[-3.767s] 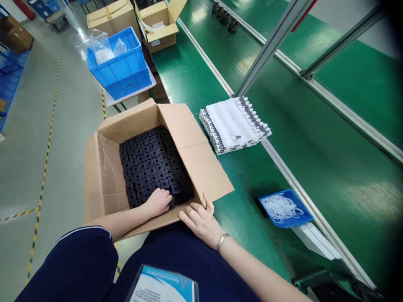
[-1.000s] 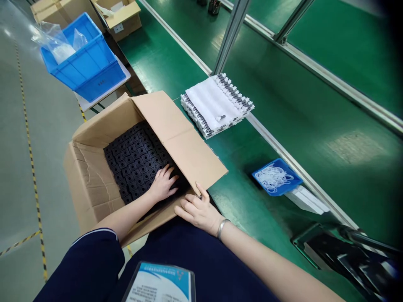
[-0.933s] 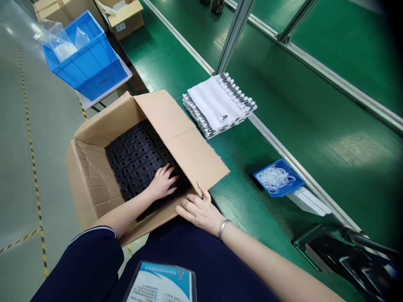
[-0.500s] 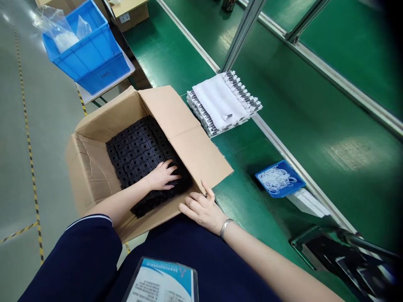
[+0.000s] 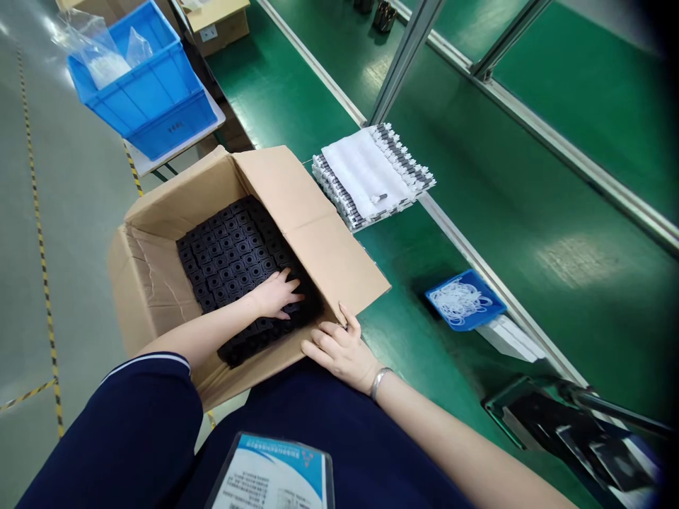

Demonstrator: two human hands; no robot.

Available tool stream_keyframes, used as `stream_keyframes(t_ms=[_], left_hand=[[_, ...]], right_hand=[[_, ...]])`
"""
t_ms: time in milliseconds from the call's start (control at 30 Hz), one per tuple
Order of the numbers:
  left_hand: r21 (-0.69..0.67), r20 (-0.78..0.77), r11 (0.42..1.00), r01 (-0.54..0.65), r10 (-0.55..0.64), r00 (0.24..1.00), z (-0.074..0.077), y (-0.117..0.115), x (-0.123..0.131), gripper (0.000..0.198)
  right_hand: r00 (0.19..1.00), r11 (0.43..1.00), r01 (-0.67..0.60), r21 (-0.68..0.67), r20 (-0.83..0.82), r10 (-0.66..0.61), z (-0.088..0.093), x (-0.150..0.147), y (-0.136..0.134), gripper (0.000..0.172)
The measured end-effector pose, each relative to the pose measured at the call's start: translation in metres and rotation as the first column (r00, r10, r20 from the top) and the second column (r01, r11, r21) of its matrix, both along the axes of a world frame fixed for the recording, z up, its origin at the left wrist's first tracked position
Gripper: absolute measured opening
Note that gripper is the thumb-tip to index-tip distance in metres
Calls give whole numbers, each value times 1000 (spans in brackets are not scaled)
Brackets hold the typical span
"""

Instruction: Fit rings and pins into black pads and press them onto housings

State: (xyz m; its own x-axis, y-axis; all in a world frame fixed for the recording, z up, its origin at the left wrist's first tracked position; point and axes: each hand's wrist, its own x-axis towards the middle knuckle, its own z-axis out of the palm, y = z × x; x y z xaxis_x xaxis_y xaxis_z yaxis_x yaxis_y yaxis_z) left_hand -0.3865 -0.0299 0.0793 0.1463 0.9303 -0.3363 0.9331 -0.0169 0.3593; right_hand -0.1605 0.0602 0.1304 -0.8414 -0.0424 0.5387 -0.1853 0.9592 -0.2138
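A cardboard box (image 5: 180,187) stands tilted against my body, its top flaps spread. Inside, small black plastic parts (image 5: 225,258) with round holes lie packed in tight rows. My left hand (image 5: 276,293) reaches into the box, fingers spread over the parts near the right inner side; its fingertips touch the dark rows, and nothing shows lifted in it. At the near right corner, my right hand (image 5: 339,348) has its fingers bent over the box rim, holding it beside the large flap (image 5: 334,240). The box bottom is hidden.
Beyond the flap, a stack of white-and-grey parts with white sheets (image 5: 366,170) lies on the green surface (image 5: 392,304). A blue tray (image 5: 467,300) holds white rings. Blue crates (image 5: 143,85) stand on a small table at upper left. A metal post (image 5: 406,60) rises behind.
The view has shifted slightly. My left hand stays over the black parts with its fingers a little changed in pose; my right hand keeps its place on the rim.
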Motion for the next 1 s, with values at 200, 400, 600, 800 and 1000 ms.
stream_keyframes(t_ms=[200,400,600,800,1000], left_hand=[[-10,-55,1000,-10,9,998,5,3,6,44],[-42,-112,997,-70,65,992,5,3,16,58],[-63,-83,994,-90,84,993,1,0,14,66],[-56,-2,993,-106,106,994,0,1,8,59],[-50,6,983,-174,175,985,-3,5,15,52]], right_hand=[[1000,1000,-4,23,31,4,-1,2,-1,21],[1000,1000,3,14,24,-4,-3,3,-2,22],[999,1000,19,18,32,-19,-1,3,-3,23],[1000,1000,16,9,19,-17,-2,3,-4,23],[1000,1000,24,10,18,-24,-2,3,-4,24]])
